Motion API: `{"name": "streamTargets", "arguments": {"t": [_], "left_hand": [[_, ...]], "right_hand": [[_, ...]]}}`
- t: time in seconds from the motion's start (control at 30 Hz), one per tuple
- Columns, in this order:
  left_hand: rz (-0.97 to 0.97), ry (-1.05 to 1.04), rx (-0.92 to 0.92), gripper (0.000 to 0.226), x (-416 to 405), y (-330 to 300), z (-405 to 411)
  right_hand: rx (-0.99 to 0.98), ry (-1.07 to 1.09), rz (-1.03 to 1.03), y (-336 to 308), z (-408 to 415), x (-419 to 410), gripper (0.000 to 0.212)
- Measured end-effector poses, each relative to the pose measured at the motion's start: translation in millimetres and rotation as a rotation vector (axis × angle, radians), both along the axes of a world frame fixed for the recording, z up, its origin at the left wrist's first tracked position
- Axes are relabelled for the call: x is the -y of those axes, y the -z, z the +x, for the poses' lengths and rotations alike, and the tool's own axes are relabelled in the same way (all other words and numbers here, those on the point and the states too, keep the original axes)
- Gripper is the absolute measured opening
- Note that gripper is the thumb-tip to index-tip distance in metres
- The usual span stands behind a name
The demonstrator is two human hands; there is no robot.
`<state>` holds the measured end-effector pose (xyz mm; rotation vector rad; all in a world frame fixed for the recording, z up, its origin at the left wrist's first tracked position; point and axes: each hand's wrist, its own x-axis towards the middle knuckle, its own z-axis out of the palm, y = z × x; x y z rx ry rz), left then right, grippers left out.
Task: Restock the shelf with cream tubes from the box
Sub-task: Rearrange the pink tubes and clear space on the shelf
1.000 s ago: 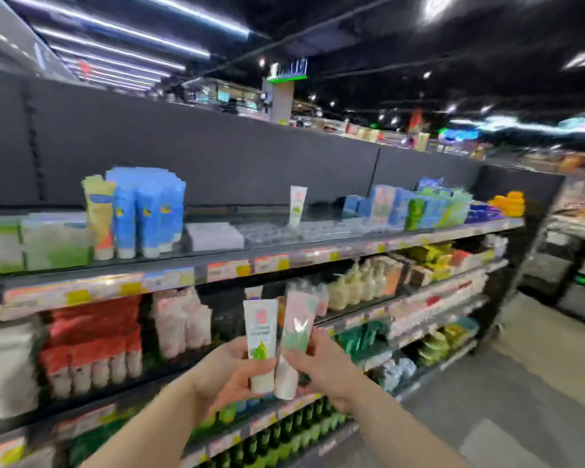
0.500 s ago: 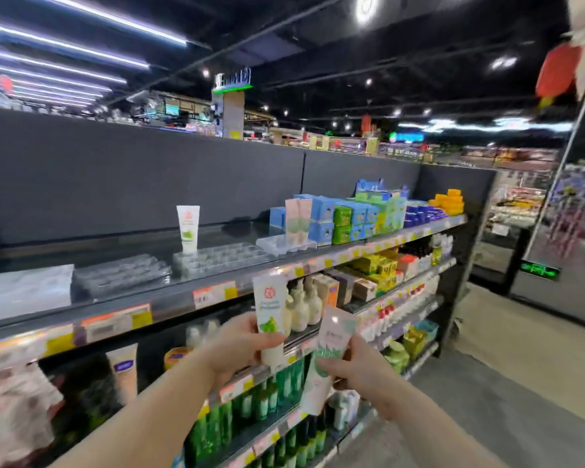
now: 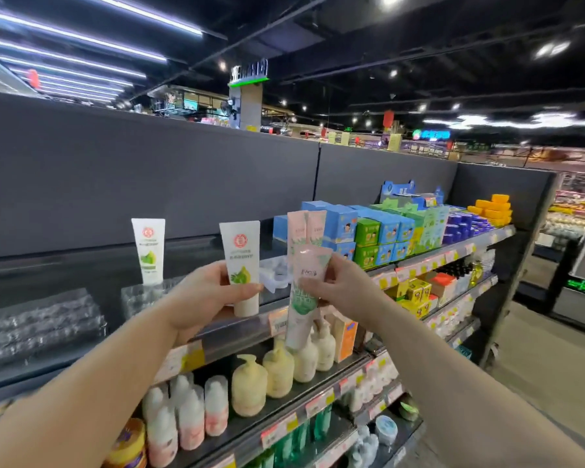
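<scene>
My left hand [image 3: 201, 297] grips a white cream tube [image 3: 240, 261] with a red logo and a green leaf, held upright in front of the top shelf [image 3: 108, 265]. My right hand [image 3: 343, 292] pinches a pink-and-green cream tube [image 3: 304, 292], its cap end hanging down. A matching white tube [image 3: 148, 251] stands on the top shelf on a clear plastic tray [image 3: 149, 293]. Two pink tubes [image 3: 306, 228] stand further right on the same shelf, behind the one I hold. No box shows in the view.
Empty clear trays [image 3: 41, 322] lie on the shelf's left part. Blue and green cartons [image 3: 379, 234] and orange packs [image 3: 492, 209] fill the right end. Pump bottles [image 3: 281, 366] line the shelf below. The aisle floor [image 3: 527, 376] runs along the right.
Both hands have risen from below the shelf edge to top-shelf height with their tubes. The view has shifted right along the shelf and closer to it.
</scene>
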<state>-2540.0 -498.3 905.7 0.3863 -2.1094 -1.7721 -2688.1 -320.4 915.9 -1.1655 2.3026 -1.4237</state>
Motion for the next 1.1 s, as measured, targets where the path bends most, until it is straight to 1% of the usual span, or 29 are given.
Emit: {"name": "streamTargets", "arguments": {"t": [0.1, 0.17, 0.23, 0.33, 0.43, 0.5, 0.57, 0.6, 0.67, 0.8, 0.87, 0.97, 1.1], "left_hand": [[-0.041, -0.069, -0.007, 0.026, 8.0, -4.5, -13.6], [-0.061, -0.124, -0.005, 0.024, 12.0, -6.0, -23.1], [-0.062, -0.186, 0.001, 0.025, 13.1, -7.9, -31.8], [-0.062, -0.28, -0.01, 0.028, 13.5, -8.8, -45.2], [-0.047, -0.342, -0.03, 0.033, 9.3, -10.5, -53.0], [-0.044, -0.383, -0.037, 0.041, 5.2, -11.1, -59.4], [-0.035, -0.41, -0.045, 0.055, 0.6, -10.5, -63.3], [-0.035, -0.425, -0.04, 0.058, -1.6, -9.7, -65.6], [-0.044, -0.447, -0.036, 0.056, -8.0, -8.8, -70.4], [-0.067, -0.492, -0.011, 0.051, -16.7, -8.4, -77.9], [-0.086, -0.511, 0.009, 0.045, -16.9, -7.1, -78.6], [-0.102, -0.546, 0.042, 0.032, -15.5, -4.7, -80.3], [-0.087, -0.573, 0.055, 0.032, -10.7, -2.4, -84.5]], "right_hand": [[-0.193, -0.042, 0.037, -32.6, -25.7, 19.5, 0.026], [-0.313, -0.119, 0.042, -51.7, -42.1, 32.2, 0.017], [-0.388, -0.203, 0.07, -65.7, -58.1, 44.0, 0.01], [-0.481, -0.333, 0.088, -80.2, -83.8, 62.6, 0.016], [-0.597, -0.399, 0.131, -90.1, -103.3, 79.2, 0.02], [-0.622, -0.456, 0.138, -95.9, -117.9, 87.2, 0.016], [-0.655, -0.493, 0.128, -98.7, -127.8, 93.3, 0.01], [-0.667, -0.498, 0.125, -99.1, -131.8, 95.9, 0.013], [-0.637, -0.522, 0.116, -99.1, -138.5, 99.9, 0.017], [-0.558, -0.572, 0.06, -96.0, -149.6, 110.2, 0.007], [-0.566, -0.578, 0.064, -91.9, -153.1, 115.9, 0.004], [-0.622, -0.573, 0.111, -86.8, -157.0, 122.5, 0.007], [-0.62, -0.592, 0.108, -87.5, -161.7, 124.6, 0.013]]}}
